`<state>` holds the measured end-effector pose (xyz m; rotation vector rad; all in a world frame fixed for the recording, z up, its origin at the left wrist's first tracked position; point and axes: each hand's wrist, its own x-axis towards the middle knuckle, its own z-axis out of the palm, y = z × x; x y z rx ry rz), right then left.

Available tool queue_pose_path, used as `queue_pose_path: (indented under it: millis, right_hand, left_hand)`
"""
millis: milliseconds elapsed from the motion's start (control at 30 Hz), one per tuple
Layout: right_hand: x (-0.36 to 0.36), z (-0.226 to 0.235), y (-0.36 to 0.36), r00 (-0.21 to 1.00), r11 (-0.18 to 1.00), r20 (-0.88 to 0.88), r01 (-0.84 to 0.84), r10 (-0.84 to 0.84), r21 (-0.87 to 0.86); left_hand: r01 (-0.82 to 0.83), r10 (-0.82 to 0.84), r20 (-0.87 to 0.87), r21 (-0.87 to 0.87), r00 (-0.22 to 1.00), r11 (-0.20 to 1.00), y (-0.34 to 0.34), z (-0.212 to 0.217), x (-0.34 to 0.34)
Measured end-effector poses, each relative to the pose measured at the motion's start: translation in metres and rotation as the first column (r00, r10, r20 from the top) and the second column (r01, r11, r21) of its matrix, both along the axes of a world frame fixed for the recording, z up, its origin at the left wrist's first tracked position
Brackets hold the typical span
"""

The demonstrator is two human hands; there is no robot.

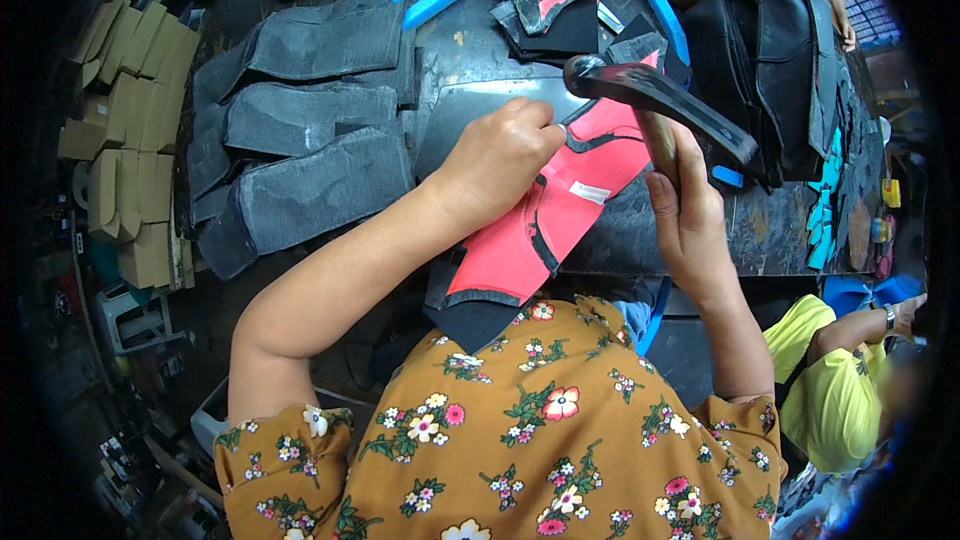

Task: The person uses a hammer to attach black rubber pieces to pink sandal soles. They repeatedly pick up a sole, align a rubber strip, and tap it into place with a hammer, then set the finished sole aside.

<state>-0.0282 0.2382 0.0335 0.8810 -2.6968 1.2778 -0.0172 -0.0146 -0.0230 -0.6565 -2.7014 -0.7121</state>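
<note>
At left lie overlapping dark fabric pieces, then my left fingers curl together over the pink piece slanting across the surface, whether pinching it I cannot tell, while my right fingers clamp a hammer by its wooden handle, a black bag lying farther right.

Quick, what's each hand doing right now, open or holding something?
Left hand: curled closed over the pink piece; whether it grips anything is hidden.
Right hand: closed, holding a hammer.
</note>
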Motion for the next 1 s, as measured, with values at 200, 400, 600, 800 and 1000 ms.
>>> queue_pose_path:
  millis: [200,400,600,800,1000]
  right_hand:
    - [0.003,-0.008,-0.003,1.000,0.935,0.003,-0.016,0.016,0.353]
    - [0.002,-0.013,0.002,0.999,0.938,0.046,-0.041,0.026,0.343]
    - [-0.001,-0.010,-0.001,0.999,0.996,-0.034,-0.027,0.030,0.089]
    - [0.002,0.008,-0.007,0.997,0.972,0.048,-0.077,0.068,0.222]
    - [0.010,0.000,-0.010,0.998,0.923,0.010,-0.068,0.069,0.379]
  left_hand:
    - [-0.147,0.045,0.335,0.286,0.941,0.947,-0.012,0.011,0.002]
    - [-0.074,0.026,0.263,0.172,0.964,0.982,-0.012,0.014,0.005]
    - [-0.073,0.066,0.131,0.050,0.989,0.996,-0.005,0.008,0.014]
    - [-0.070,0.068,0.068,0.016,0.995,0.997,-0.004,0.004,0.017]
    - [-0.099,0.082,0.127,0.133,0.989,0.986,-0.007,0.011,0.020]
